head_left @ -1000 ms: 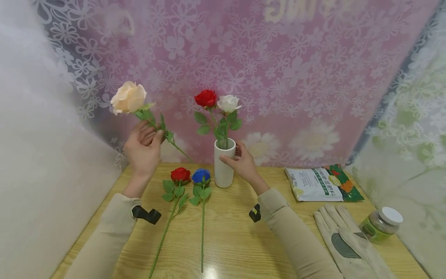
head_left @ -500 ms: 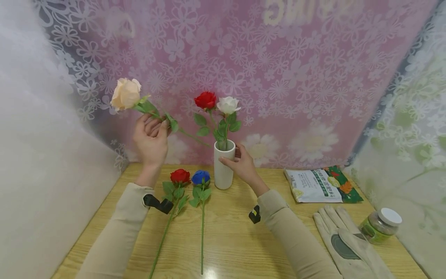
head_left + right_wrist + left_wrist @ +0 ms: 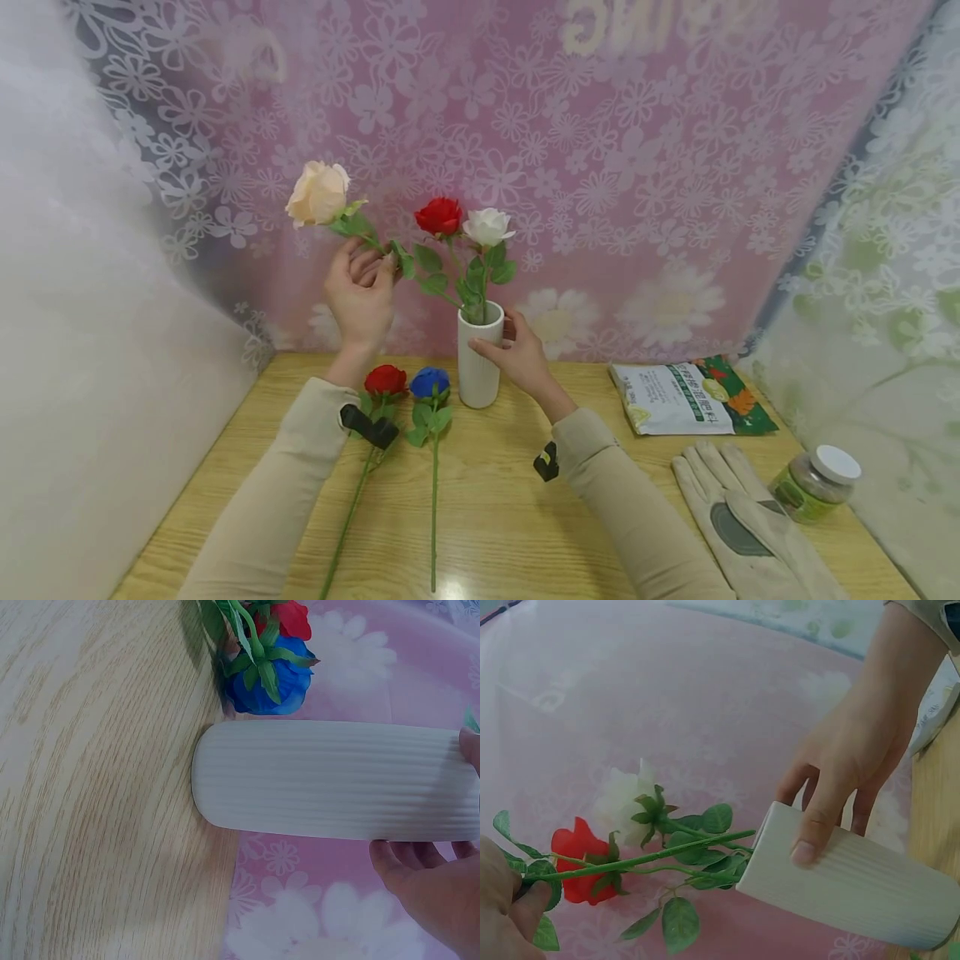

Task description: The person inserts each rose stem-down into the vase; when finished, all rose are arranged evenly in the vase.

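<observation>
My left hand (image 3: 362,302) pinches the stem of a peach rose (image 3: 318,194), its bloom tilted up to the left. In the left wrist view that green stem (image 3: 652,857) slants across, its lower end right at the mouth of the white ribbed vase (image 3: 847,881). With thumb and fingers around its upper part, my right hand (image 3: 522,352) grips the vase, which stands upright on the table. A red rose (image 3: 439,217) and a white rose (image 3: 487,227) rise from the vase. The right wrist view shows the vase's ribbed side (image 3: 330,780) and my right fingers (image 3: 390,862).
Another red rose (image 3: 386,380) and a blue rose (image 3: 430,382) lie on the wooden table (image 3: 495,517), left of the vase. To the right are a printed bag (image 3: 690,398), pale gloves (image 3: 750,525) and a white-lidded jar (image 3: 816,483). A flowered pink sheet (image 3: 600,150) hangs behind.
My left hand has carried the peach rose rightward, bringing the stem's lower end from beside the vase to its mouth. The right hand keeps its grip on the vase, which stays in place.
</observation>
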`<control>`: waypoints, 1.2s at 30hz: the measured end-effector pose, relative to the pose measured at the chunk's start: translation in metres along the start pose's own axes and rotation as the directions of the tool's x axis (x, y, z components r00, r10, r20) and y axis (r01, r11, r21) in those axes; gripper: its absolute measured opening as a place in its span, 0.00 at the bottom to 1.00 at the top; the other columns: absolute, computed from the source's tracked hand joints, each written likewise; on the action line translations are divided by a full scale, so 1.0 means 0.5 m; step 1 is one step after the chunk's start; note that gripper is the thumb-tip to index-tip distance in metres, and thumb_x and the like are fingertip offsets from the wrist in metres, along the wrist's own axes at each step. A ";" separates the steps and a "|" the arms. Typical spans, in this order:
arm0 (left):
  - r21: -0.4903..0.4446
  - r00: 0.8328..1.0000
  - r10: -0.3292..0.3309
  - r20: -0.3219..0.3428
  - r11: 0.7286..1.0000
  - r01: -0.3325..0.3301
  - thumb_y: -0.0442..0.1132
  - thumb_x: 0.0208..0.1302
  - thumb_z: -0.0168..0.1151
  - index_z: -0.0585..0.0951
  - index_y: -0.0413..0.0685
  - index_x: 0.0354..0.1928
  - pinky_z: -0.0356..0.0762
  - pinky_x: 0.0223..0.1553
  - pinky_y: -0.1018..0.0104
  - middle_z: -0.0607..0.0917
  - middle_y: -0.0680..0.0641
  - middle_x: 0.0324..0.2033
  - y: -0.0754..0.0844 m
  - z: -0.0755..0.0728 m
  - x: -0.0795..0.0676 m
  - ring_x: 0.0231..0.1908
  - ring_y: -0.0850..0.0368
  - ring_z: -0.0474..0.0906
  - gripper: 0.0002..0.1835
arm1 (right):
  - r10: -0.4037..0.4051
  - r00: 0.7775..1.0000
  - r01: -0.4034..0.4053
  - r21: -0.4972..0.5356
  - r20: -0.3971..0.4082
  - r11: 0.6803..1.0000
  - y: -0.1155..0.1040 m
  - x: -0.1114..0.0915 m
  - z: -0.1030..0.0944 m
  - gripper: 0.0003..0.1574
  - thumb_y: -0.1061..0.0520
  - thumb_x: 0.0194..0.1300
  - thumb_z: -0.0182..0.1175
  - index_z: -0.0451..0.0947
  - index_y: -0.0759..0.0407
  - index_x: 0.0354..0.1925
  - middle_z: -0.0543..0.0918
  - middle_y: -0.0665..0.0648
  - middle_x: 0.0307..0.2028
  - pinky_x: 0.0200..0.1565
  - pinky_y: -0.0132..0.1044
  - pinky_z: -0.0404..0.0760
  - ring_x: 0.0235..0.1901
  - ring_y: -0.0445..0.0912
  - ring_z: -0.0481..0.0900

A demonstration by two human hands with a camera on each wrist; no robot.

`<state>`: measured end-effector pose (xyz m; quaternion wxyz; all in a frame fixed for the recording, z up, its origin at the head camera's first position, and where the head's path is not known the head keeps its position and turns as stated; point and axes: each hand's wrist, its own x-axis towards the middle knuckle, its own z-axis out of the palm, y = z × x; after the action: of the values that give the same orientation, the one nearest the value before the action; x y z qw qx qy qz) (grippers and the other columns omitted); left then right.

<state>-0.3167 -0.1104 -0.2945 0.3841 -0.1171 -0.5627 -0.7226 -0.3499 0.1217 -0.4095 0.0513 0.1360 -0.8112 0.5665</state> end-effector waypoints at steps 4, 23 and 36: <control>0.020 1.000 0.002 0.011 1.000 -0.002 0.20 0.66 0.66 0.77 0.29 0.63 0.90 0.42 0.70 0.86 0.25 0.48 -0.012 0.014 -0.003 0.36 0.67 0.88 0.23 | -0.004 1.000 0.004 -0.016 -0.002 1.000 -0.001 0.000 -0.001 0.57 0.39 0.66 0.74 0.55 0.48 0.82 0.74 0.60 0.68 0.62 0.56 0.84 0.65 0.58 0.78; 0.159 0.992 0.017 0.121 0.987 -0.036 0.20 0.66 0.66 0.77 0.26 0.64 0.87 0.39 0.77 0.88 0.25 0.46 -0.058 0.048 -0.008 0.41 0.45 0.91 0.24 | -0.015 1.000 0.014 -0.017 -0.011 1.000 0.001 0.001 0.000 0.59 0.39 0.66 0.74 0.55 0.50 0.83 0.73 0.61 0.69 0.63 0.57 0.83 0.66 0.60 0.78; 0.332 0.968 -0.113 0.226 0.943 0.032 0.24 0.73 0.61 0.73 0.28 0.70 0.90 0.49 0.47 0.86 0.26 0.53 -0.068 0.069 -0.023 0.50 0.32 0.88 0.25 | -0.013 0.999 0.012 -0.033 -0.035 0.999 0.002 0.003 0.002 0.57 0.41 0.66 0.74 0.57 0.50 0.82 0.75 0.61 0.67 0.64 0.56 0.83 0.65 0.59 0.78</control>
<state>-0.3412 -0.0718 -0.3142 0.2997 -0.1183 -0.7206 -0.6140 -0.3516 0.1209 -0.4106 0.0715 0.1303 -0.8185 0.5550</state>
